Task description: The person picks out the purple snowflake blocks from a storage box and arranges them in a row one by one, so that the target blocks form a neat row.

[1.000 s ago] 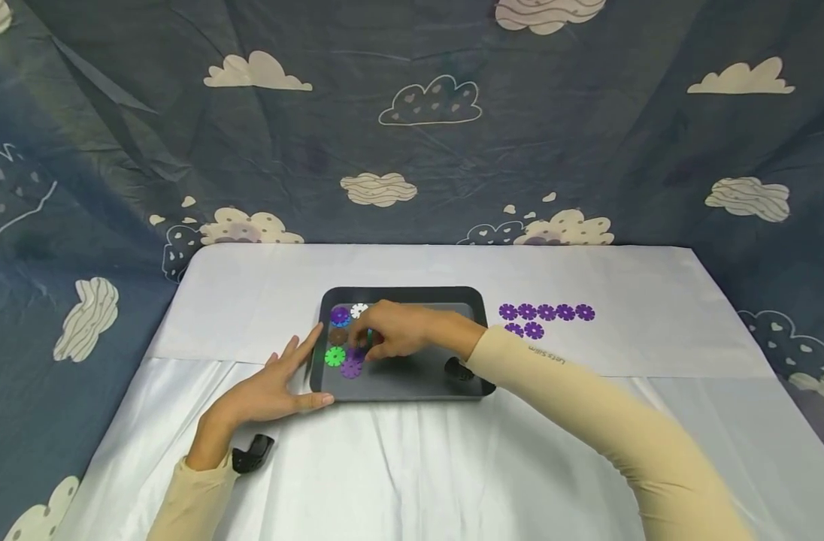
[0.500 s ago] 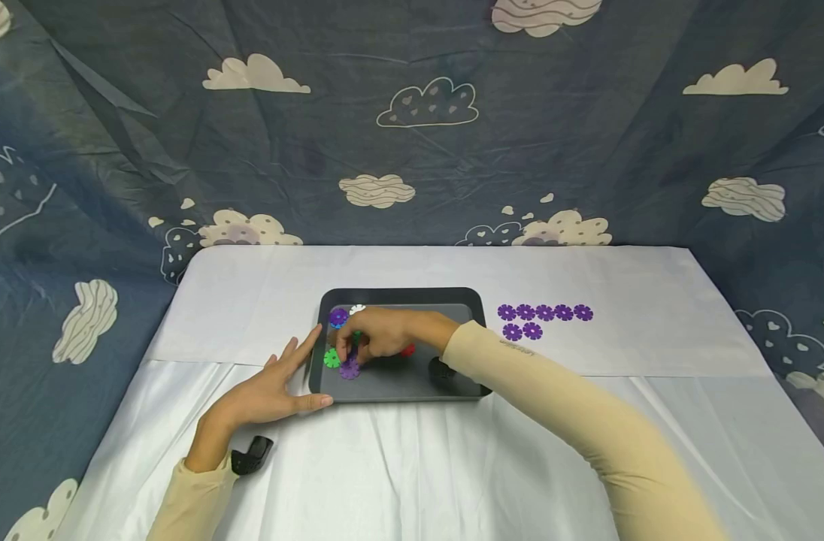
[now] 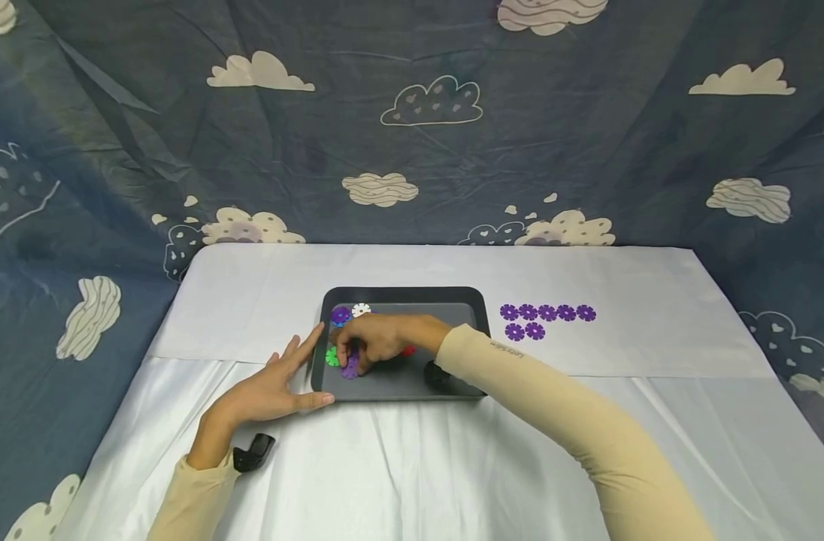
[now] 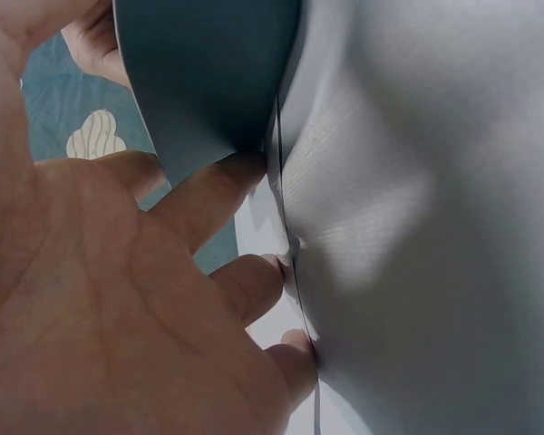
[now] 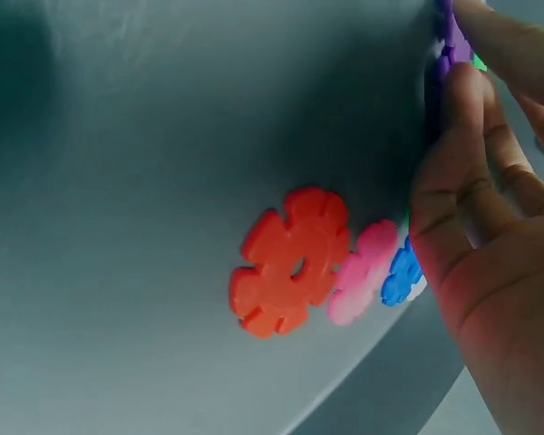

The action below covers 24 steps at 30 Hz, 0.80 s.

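My left hand [image 3: 266, 387] lies spread at the left end of a dark grey tray [image 3: 452, 295], its index fingertip and thumb at the rim. In the left wrist view its fingers [image 4: 208, 204] reach along the outside of the tray. My right hand [image 3: 378, 338] reaches down into the tray's left part with curled fingers. Thumb and index finger pinch a purple flower-shaped disc [image 5: 458, 41], seen in the right wrist view. Beside the fingertips lie a light purple disc [image 3: 349, 371] and a green disc [image 3: 331, 356]. The hand hides some of the other discs.
Also in the tray are a red disc [image 5: 290, 263], a pink disc [image 5: 363, 272], a blue disc [image 5: 402, 274] and a white disc [image 3: 361, 309]. A dark purple disc [image 3: 340, 315] lies at its back left. Right of the tray, several purple discs [image 3: 547, 312] form two rows on the white cloth.
My right hand has shifted slightly left and down toward the purple discs, with its forearm following, and the red disc has come into view. The left hand stays at the tray.
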{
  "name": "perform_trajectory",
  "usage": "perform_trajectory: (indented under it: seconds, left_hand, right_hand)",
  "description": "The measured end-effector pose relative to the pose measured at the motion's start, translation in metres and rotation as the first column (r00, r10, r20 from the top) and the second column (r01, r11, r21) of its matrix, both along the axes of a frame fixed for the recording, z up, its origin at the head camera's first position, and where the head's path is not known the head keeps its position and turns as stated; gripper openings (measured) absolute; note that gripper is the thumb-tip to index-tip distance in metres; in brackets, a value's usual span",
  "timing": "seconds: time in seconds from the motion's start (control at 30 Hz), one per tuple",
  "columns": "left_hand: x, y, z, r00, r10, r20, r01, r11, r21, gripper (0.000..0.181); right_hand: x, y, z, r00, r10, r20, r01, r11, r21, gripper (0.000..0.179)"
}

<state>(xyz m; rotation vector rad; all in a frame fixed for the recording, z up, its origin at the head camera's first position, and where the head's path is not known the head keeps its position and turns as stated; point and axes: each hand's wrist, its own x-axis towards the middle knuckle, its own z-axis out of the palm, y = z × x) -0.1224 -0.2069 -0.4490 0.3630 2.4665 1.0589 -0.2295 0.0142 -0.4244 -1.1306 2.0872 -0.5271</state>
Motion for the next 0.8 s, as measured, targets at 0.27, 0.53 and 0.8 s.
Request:
perform_trajectory:
  seconds: [0.27,0.53,0.8]
  left_hand:
    - [-0.0016,0.0010,-0.0007,1.000,-0.003,0.004,0.003,1.000,0.002,0.110]
    - [-0.0013,0.0012,0.0004,1.000,-0.006,0.012,0.006,1.000,0.007,0.109]
    - [-0.0014,0.0008,-0.0002,1.000,-0.001,0.008,0.001,1.000,0.003,0.109]
  right_hand:
    - [0.0011,-0.0011,-0.0052,0.996,0.029,-0.090,-0.028,0.999,0.018,0.020]
    - [0.0029,-0.0010,-0.0063,0.991,0.041,-0.126,-0.040,0.999,0.014,0.021]
    - [0.0044,0.0000,-0.0062,0.989,0.050,-0.142,-0.053,0.998,-0.017,0.017]
